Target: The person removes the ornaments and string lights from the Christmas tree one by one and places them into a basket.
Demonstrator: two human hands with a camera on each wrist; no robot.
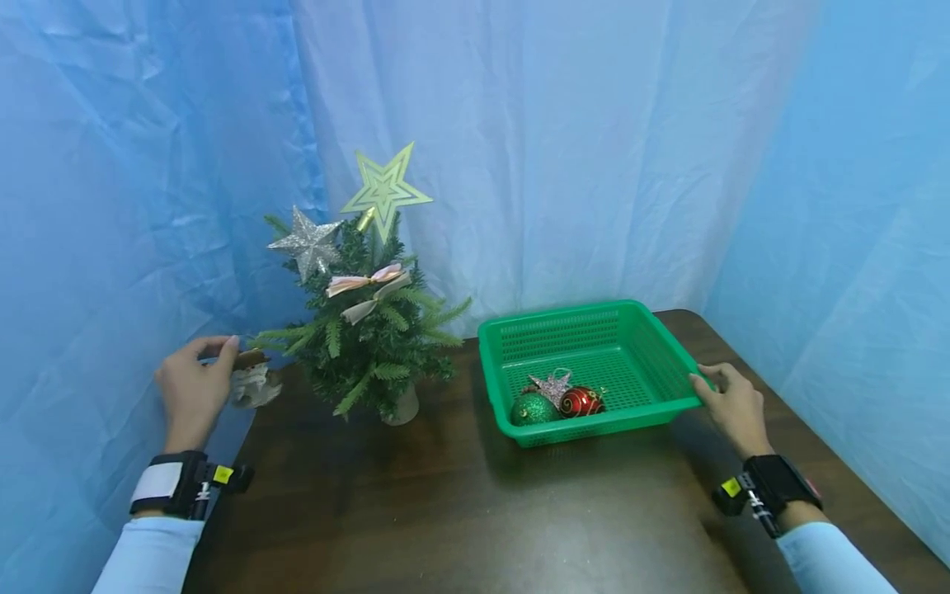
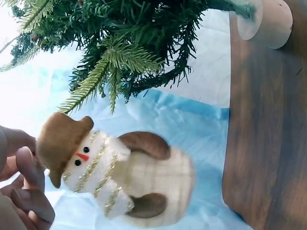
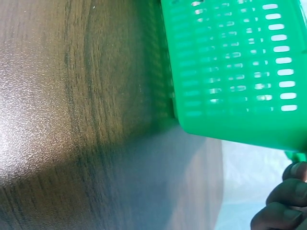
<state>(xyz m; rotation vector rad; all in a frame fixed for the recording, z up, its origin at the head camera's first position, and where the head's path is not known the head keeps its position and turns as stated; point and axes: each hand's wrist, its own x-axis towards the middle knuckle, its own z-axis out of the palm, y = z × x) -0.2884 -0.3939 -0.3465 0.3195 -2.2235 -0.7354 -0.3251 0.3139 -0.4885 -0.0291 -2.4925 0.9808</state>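
My left hand (image 1: 195,381) pinches a plush snowman ornament (image 2: 129,175) at its brown hat (image 2: 60,143). The snowman hangs beside the lower left branches of a small Christmas tree (image 1: 371,338), over the table's left edge. In the head view it looks small and partly blurred. At the right, my right hand (image 1: 733,404) grips the rim of a green plastic basket (image 1: 564,318) by its near right corner. Inside the basket lie a green glitter ball (image 1: 533,409), a red ball with gold swirls (image 1: 581,402) and a pinkish glitter star (image 1: 552,385).
A gold star (image 1: 384,191) tops the tree. A silver star (image 1: 308,242) and pink and pale bows (image 1: 367,280) sit on its branches. The tree's pale round base (image 2: 273,24) stands on the dark wooden table (image 1: 445,511). Blue curtains (image 1: 579,148) surround the table's back and sides.
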